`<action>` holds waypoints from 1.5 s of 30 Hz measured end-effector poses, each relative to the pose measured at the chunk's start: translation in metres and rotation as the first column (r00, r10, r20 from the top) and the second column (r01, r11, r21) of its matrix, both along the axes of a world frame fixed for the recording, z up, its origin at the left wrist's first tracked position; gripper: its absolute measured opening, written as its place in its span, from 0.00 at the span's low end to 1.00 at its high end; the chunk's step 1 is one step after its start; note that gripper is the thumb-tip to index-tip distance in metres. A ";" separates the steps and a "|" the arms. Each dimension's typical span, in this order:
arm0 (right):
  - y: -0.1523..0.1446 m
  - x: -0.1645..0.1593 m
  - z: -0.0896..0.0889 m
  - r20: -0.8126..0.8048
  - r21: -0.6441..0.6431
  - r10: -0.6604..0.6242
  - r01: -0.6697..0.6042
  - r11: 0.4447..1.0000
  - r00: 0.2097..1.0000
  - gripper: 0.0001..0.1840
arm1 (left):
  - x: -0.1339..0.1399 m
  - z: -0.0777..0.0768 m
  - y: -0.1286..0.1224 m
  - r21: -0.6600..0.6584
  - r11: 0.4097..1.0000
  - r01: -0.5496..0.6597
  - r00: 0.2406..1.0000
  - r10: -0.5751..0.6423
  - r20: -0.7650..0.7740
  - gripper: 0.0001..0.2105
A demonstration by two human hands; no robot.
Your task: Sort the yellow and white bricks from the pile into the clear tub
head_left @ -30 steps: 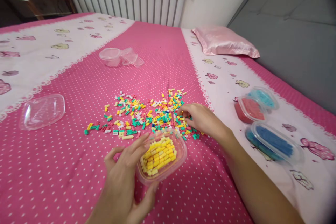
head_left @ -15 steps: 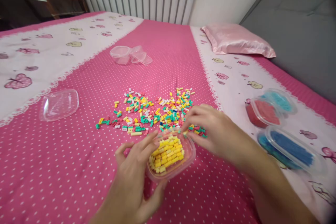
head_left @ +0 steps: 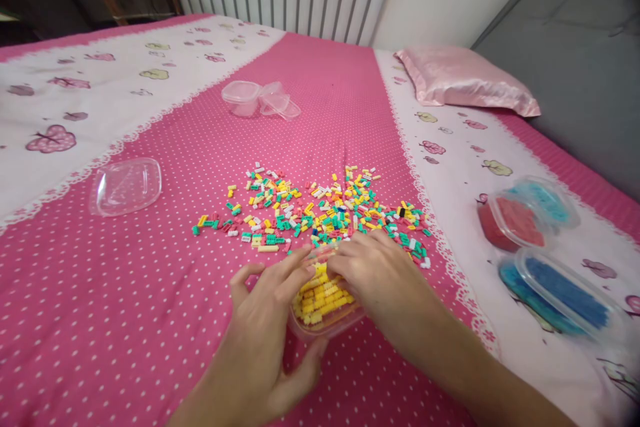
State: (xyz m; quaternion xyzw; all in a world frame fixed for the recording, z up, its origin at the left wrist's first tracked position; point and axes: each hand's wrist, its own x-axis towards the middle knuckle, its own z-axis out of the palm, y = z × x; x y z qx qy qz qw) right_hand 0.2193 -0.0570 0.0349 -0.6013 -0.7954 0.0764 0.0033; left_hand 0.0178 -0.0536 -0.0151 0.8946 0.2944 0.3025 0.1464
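Note:
My left hand point(head_left: 275, 327) grips the near left side of a clear plastic container point(head_left: 327, 330), thumb in front and fingers over its far left rim. Rows of yellow building blocks point(head_left: 320, 300) lie packed inside. Over the container's right part is my right hand point(head_left: 373, 273), its fingers bent together and reaching in at the blocks. Whatever its fingertips hold is hidden. Just beyond the container spreads a loose pile of small blocks point(head_left: 285, 220) in green, yellow, white, red and other colours.
A clear lid point(head_left: 127, 187) lies at left. Clear empty containers point(head_left: 241, 99) stand farther back. At right are a tub of red contents point(head_left: 510, 221), one of light blue point(head_left: 547, 201) and one of dark blue point(head_left: 567, 290). A pink pillow point(head_left: 465, 80) rests at the back right.
My right hand has moved left and down from the container's far right edge and the pile into the container. My left hand keeps its grip. The view has shifted slightly.

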 end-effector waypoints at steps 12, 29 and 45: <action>0.000 0.001 -0.008 -0.064 0.139 0.005 0.004 0.990 0.998 0.05 | 0.001 -0.001 0.000 0.001 1.000 0.001 1.000 -0.001 -0.006 0.30; -0.001 0.006 0.004 -0.109 0.043 -0.020 0.025 0.999 0.994 0.07 | -0.001 -0.001 0.000 -0.030 1.000 0.000 1.000 0.000 -0.010 0.31; 0.000 0.003 -0.012 0.048 0.269 0.028 -0.040 0.962 0.998 0.08 | 0.000 -0.002 0.001 -0.022 1.000 -0.014 1.000 0.014 -0.016 0.30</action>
